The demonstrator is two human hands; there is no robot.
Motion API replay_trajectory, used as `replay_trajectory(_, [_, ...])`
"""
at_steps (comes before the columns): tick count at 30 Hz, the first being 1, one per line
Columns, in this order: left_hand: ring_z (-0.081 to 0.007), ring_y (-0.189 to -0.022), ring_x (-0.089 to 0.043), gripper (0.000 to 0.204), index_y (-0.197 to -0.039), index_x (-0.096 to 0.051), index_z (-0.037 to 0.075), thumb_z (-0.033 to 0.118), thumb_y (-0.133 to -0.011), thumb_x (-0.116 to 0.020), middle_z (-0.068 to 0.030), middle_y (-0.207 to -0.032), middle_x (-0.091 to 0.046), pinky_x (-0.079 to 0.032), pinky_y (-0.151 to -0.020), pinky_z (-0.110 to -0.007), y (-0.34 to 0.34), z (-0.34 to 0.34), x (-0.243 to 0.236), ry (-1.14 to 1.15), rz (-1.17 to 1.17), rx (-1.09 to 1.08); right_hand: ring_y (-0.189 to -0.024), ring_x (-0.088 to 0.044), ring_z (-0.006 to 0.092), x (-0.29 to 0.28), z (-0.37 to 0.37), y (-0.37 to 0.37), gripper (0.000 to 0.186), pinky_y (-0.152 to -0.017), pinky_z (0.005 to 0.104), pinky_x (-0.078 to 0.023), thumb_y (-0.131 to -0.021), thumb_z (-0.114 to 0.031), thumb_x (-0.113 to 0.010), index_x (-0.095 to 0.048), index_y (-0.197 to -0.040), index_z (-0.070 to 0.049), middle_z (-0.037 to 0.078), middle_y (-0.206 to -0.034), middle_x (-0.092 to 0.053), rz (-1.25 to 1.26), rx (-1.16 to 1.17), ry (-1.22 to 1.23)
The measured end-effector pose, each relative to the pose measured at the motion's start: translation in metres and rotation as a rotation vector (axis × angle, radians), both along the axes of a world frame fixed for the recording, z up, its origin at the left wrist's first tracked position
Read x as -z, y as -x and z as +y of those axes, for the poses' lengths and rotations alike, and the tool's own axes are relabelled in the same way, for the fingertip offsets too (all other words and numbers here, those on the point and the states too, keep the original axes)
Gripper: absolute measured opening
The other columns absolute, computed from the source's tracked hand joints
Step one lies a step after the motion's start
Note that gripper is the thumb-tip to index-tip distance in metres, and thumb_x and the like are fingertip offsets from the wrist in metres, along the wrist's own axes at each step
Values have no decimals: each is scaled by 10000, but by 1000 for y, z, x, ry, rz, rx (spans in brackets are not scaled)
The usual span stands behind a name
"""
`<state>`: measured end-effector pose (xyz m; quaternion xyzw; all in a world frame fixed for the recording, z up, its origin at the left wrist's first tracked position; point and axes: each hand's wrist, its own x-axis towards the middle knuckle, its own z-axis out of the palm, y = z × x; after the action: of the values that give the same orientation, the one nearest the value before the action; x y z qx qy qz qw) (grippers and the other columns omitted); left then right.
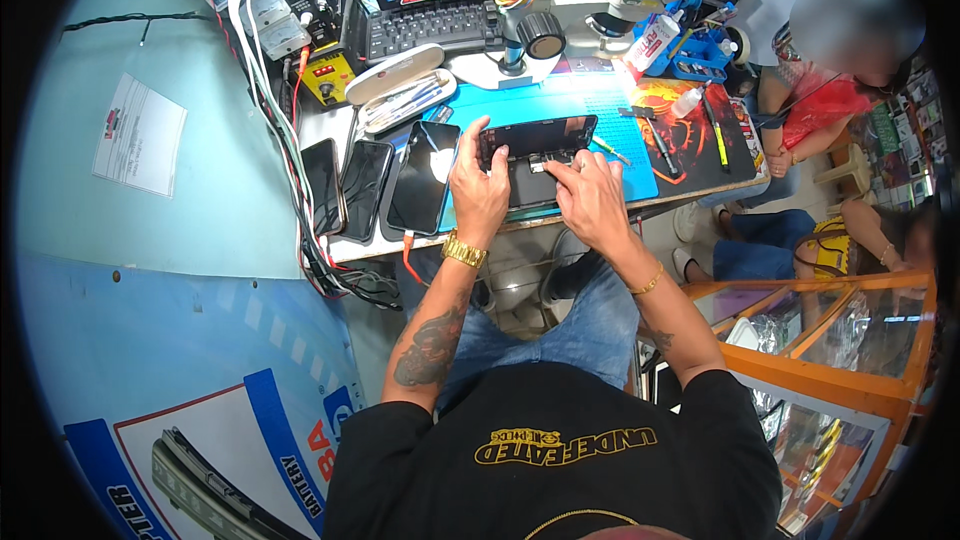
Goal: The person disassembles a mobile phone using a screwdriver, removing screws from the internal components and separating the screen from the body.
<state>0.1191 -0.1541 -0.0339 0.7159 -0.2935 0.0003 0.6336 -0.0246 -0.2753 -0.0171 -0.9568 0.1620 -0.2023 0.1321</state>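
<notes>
An opened phone lies at the bench's front edge, its dark screen panel (540, 136) tilted up behind the black body (530, 186). Small silvery parts (537, 162) show along the seam between them. My left hand (478, 185) grips the panel's left end between thumb and fingers. With its fingers bent close together, my right hand (590, 198) holds the phone's right side, one digit pressing by the silvery parts. Exactly what those fingertips pinch is too small to tell. Beneath the phone spreads a blue work mat (635, 165).
Several dark phones, one with a lit spot (420, 175), lie left. Behind are an open case of tools (405, 100), a keyboard (425, 32) and a microscope stand (505, 68). Cables (290, 170) hang left. Tools and a bottle (687, 102) lie right; people sit beyond.
</notes>
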Motion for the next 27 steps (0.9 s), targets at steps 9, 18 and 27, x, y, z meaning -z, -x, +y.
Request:
replay_trajectory(9, [-165, -809, -614, 463, -1383, -567, 40, 47, -938, -696, -88, -929, -661, -524, -747, -334, 3, 2, -7, 22, 34, -3, -956, -521, 264, -6, 11, -5, 361, -800, 442, -360, -802, -105, -702, -709, -1159, -157, 72, -943, -518, 7, -72, 103])
replay_trajectory(18, [-203, -881, -655, 482, -1404, -555, 34, 21, -939, -680, -120, -1022, -682, -535, -789, -350, 4, 0, -3, -15, 50, -5, -993, -523, 280, -10, 11, -6, 348, -825, 447, -364, -815, -103, -702, -713, -1162, -130, 88, -984, -525, 8, -55, 6])
replay_trajectory(27, [-231, -934, -696, 414, -1357, -589, 38, 23, -952, -672, -140, -1077, -704, -547, -834, -371, 3, -2, 2, 19, 97, 11, -925, -526, 255, -6, 3, 5, 298, -792, 436, -348, -827, -149, -698, -717, -1123, -123, 77, -928, -527, -74, 11, 33])
